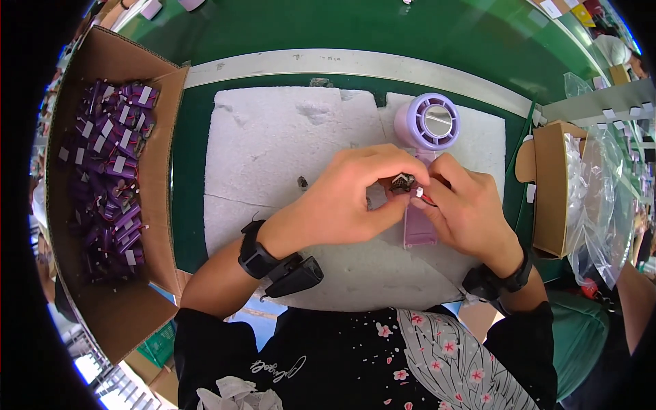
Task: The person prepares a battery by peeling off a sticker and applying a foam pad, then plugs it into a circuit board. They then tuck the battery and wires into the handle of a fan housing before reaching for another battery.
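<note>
Head view: left hand [359, 195] pinches a small dark part [402, 182] — right hand [471, 203] grips a wired white connector [419, 193] — above a lilac handle [419, 231].

the fan [411, 123] is lilac, the wires [428, 201] red and black, the foam [266, 137] white, the black shirt [348, 345] pink-flowered.

Wide fisheye view in bright, diffuse light. The flat white foam board [266, 137] is pale and evenly lit; the bare left hand [348, 195] and bare right hand [471, 212] appear fairly sharp, softly shaded underneath. At 12 o'clock, the long white strip [355, 63] bows upward. Glints mark the round silver disc [438, 119] at 2 o'clock and the crumpled clear plastic bag [601, 212] at 3 o'clock. Overexposed patches whiten 8 o'clock; corners fall to black.
</note>
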Tool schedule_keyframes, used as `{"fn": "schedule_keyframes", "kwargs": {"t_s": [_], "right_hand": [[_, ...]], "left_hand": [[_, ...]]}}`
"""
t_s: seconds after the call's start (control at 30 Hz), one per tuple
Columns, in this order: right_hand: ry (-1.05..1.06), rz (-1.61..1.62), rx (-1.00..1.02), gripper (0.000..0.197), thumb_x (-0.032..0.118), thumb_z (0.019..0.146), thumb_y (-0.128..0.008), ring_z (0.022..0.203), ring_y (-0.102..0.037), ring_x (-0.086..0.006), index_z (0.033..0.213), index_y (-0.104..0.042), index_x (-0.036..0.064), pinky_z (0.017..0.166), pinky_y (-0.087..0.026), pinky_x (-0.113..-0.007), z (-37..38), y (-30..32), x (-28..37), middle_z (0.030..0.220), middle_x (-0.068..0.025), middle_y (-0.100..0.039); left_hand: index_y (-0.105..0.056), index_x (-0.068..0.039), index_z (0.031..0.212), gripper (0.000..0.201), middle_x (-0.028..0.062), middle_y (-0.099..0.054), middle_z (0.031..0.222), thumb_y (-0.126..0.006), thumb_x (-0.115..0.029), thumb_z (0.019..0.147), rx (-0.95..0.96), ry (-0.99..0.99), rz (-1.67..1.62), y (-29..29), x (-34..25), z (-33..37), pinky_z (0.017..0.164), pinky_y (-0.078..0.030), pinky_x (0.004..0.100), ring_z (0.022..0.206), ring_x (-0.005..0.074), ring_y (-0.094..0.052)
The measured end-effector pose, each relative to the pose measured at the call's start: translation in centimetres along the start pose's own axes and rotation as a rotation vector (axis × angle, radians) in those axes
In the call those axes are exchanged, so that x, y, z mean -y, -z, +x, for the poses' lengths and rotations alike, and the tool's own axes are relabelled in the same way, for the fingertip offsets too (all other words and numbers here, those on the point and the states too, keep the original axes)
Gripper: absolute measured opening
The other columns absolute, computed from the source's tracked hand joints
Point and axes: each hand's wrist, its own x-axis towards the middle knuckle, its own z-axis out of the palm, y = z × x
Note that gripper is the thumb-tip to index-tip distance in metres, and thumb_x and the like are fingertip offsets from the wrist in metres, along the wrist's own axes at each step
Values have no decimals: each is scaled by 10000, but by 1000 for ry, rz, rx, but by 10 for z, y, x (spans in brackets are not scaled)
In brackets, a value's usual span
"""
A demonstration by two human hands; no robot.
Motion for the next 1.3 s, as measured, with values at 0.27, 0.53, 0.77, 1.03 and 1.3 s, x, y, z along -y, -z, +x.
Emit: {"fn": "schedule_keyframes", "kwargs": {"t_s": [0.27,0.53,0.77,1.03,1.3], "right_hand": [[-26,47,-51,167,109,711,-734,595,-554,-214,815,-621,42,477,-449,-306,-4,-3,-5,814,-74,-536],[-22,143,-177,197,64,674,-779,574,-576,-185,845,-681,65,483,-445,-268,-5,0,-6,782,-68,-582],[-82,257,-188,151,59,712,-762,591,-580,-173,854,-709,52,510,-449,-256,-2,0,-1,796,-66,-585],[-265,435,-108,156,-3,772,-705,655,-600,-164,929,-708,-8,573,-471,-251,-5,1,0,877,-95,-579],[-245,248,-101,187,2,762,-727,665,-601,-165,948,-713,5,573,-476,-259,-4,1,4,892,-89,-574]], "left_hand": [[-674,-34,934,203,98,-632,871,-730,46,756,-29,-136,139,1,6,0,650,-512,269,747,190,-630],[-672,-16,920,195,92,-631,904,-752,25,747,-32,-124,195,6,7,0,642,-523,263,759,165,-632],[-643,6,933,147,70,-625,935,-692,54,804,-12,115,4,5,3,-1,646,-528,247,795,121,-624],[-635,34,943,87,75,-639,929,-648,47,858,-137,242,-332,-4,7,-3,675,-547,258,809,132,-644],[-648,29,965,112,92,-658,903,-659,40,853,-144,328,-399,-5,7,-2,696,-566,273,799,145,-661]]}}
